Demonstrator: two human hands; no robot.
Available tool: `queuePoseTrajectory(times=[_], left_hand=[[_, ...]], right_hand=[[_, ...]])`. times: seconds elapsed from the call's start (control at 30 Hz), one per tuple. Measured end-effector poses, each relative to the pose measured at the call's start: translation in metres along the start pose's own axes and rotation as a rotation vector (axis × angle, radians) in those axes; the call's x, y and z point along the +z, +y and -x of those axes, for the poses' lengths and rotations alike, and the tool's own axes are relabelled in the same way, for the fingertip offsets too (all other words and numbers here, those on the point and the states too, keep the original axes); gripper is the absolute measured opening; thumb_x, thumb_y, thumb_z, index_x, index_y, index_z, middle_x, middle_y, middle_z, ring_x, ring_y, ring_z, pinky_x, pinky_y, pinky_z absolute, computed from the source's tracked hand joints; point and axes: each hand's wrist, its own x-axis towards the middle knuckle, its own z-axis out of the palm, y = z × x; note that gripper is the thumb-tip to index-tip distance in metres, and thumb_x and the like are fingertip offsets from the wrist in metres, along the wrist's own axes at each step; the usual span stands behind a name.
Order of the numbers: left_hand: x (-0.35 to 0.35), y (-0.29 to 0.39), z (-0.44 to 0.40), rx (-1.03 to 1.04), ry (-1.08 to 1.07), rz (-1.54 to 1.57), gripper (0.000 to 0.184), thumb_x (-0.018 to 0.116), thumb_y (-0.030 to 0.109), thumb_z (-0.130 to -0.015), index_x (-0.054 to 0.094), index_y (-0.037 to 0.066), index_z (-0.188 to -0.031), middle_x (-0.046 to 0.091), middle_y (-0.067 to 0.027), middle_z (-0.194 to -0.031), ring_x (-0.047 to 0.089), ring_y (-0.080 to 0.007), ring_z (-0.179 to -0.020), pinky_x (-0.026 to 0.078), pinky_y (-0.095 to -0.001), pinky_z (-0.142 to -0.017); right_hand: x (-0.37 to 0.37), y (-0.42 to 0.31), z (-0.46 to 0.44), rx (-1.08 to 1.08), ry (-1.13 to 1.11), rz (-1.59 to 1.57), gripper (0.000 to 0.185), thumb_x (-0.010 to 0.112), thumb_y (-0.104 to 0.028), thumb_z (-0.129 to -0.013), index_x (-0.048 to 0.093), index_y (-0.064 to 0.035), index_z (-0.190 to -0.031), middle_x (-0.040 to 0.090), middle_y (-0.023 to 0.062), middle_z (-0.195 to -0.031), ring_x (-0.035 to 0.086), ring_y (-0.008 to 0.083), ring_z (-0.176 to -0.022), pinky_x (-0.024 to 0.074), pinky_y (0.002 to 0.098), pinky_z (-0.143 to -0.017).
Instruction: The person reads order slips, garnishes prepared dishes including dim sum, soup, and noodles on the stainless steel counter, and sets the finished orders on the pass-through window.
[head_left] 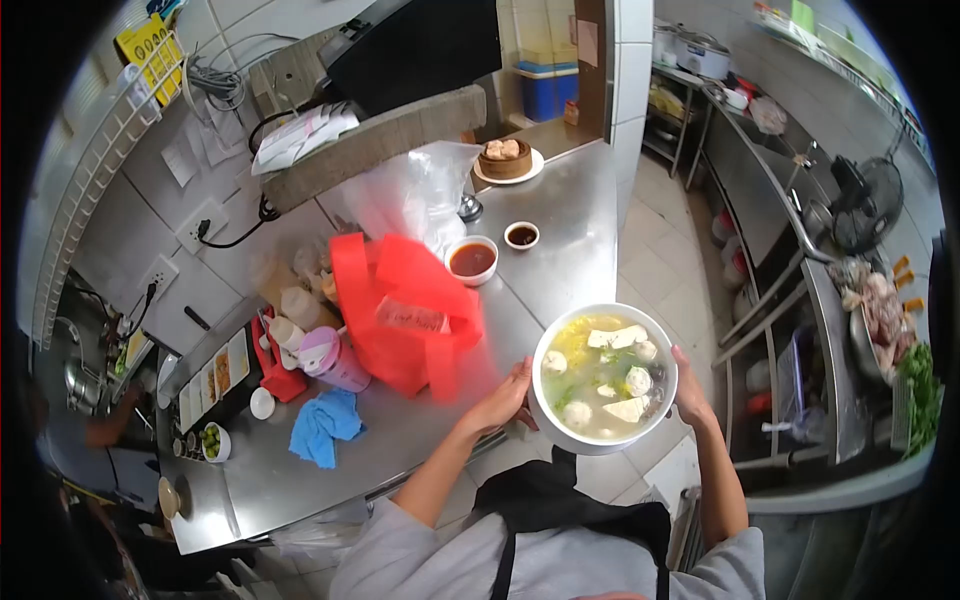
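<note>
A large white bowl of soup with meatballs, tofu pieces and greens is held level in front of my body, past the edge of the steel counter. My left hand grips its left side, fingers partly beneath the rim. On the opposite side, my right hand holds the bowl, with its fingers mostly behind it. A red bag stands on the counter to the left. Beyond it are a bowl of red sauce, a small cup of dark sauce and a steamer basket on a white plate.
A blue cloth, a pink-lidded container and a condiment tray are on the counter's left part. Another person's arm shows at far left. A fan and shelving line the right wall.
</note>
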Motion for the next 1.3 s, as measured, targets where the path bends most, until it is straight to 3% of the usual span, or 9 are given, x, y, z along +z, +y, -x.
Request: queuePoseTrajectory(times=[0.03,0.13,0.37,0.5,0.93,1.03,1.1,1.23,1.3], left_hand=[[0.000,0.010,-0.017,0.013,0.003,-0.007,0.066,0.018,0.057,-0.086,0.026,0.005,-0.126,0.044,-0.0146,-0.110,0.056,-0.0226,-0.084,0.054,-0.0342,-0.052],[0.007,0.024,-0.061,0.057,0.060,0.006,0.070,0.020,0.057,-0.087,0.025,-0.001,-0.126,0.041,-0.0160,-0.115,0.053,-0.0232,-0.093,0.054,-0.0327,-0.055],[-0.014,0.039,-0.167,0.067,0.166,0.015,0.076,0.019,0.061,-0.084,0.022,-0.001,-0.128,0.035,-0.0165,-0.127,0.041,-0.0250,-0.113,0.053,-0.0345,-0.067],[-0.022,0.052,-0.217,-0.003,0.309,0.057,0.068,0.012,0.058,-0.086,0.027,0.010,-0.131,0.045,-0.0143,-0.121,0.053,-0.0265,-0.100,0.050,-0.0424,-0.074],[-0.046,0.079,-0.335,0.005,0.546,0.292,0.072,0.017,0.061,-0.084,0.005,0.012,-0.135,0.034,-0.0165,-0.130,0.049,-0.0316,-0.106,0.048,-0.0445,-0.079],[-0.044,0.093,-0.345,0.056,0.671,0.262,0.073,0.017,0.062,-0.084,0.005,0.012,-0.135,0.034,-0.0162,-0.130,0.051,-0.0309,-0.105,0.048,-0.0440,-0.078],[-0.054,0.090,-0.355,0.053,0.661,0.286,0.074,0.018,0.062,-0.084,0.005,0.011,-0.135,0.035,-0.0164,-0.128,0.052,-0.0291,-0.103,0.049,-0.0431,-0.076],[-0.058,0.071,-0.369,0.140,0.717,0.413,0.073,0.023,0.060,-0.085,0.009,0.009,-0.135,0.042,-0.0155,-0.121,0.054,-0.0265,-0.099,0.048,-0.0399,-0.078],[-0.050,0.062,-0.363,0.235,0.717,0.483,0.071,0.029,0.056,-0.086,0.010,0.009,-0.135,0.047,-0.0140,-0.114,0.055,-0.0243,-0.094,0.048,-0.0369,-0.078]], right_hand=[[-0.011,-0.005,-0.021,-0.021,-0.014,-0.002,0.057,0.024,-0.051,-0.087,0.045,-0.0007,-0.103,0.049,0.0078,-0.054,0.046,0.0155,-0.033,0.0347,0.0240,-0.027],[-0.048,-0.019,-0.077,0.072,-0.166,0.085,0.066,0.026,-0.060,-0.084,0.044,-0.0041,-0.114,0.055,0.0069,-0.088,0.052,0.0122,-0.067,0.0421,0.0235,-0.050],[-0.075,-0.025,-0.230,-0.016,-0.226,0.145,0.067,0.019,-0.060,-0.084,0.043,-0.0012,-0.103,0.050,0.0087,-0.054,0.046,0.0156,-0.035,0.0358,0.0245,-0.030],[-0.080,-0.042,-0.314,0.002,-0.419,0.221,0.070,0.017,-0.062,-0.083,0.045,-0.0002,-0.099,0.049,0.0084,-0.051,0.045,0.0150,-0.035,0.0366,0.0245,-0.031],[-0.053,-0.069,-0.524,0.011,-0.662,0.363,0.070,0.017,-0.064,-0.082,0.050,-0.0039,-0.097,0.051,0.0059,-0.057,0.048,0.0142,-0.043,0.0358,0.0248,-0.035],[-0.052,-0.073,-0.560,0.065,-0.794,0.429,0.071,0.017,-0.065,-0.082,0.044,-0.0078,-0.114,0.053,0.0085,-0.085,0.050,0.0172,-0.067,0.0388,0.0289,-0.051],[-0.049,-0.075,-0.577,0.157,-0.894,0.470,0.076,0.016,-0.066,-0.082,0.035,-0.0100,-0.129,0.046,0.0104,-0.123,0.050,0.0220,-0.106,0.0446,0.0371,-0.082],[-0.048,-0.079,-0.594,0.096,-0.835,0.416,0.076,0.019,-0.065,-0.083,0.044,-0.0049,-0.121,0.057,0.0140,-0.104,0.059,0.0223,-0.086,0.0497,0.0338,-0.067],[-0.061,-0.079,-0.602,-0.019,-0.618,0.487,0.070,0.028,-0.059,-0.085,0.056,0.0023,-0.102,0.060,0.0122,-0.069,0.057,0.0175,-0.053,0.0456,0.0278,-0.046]])
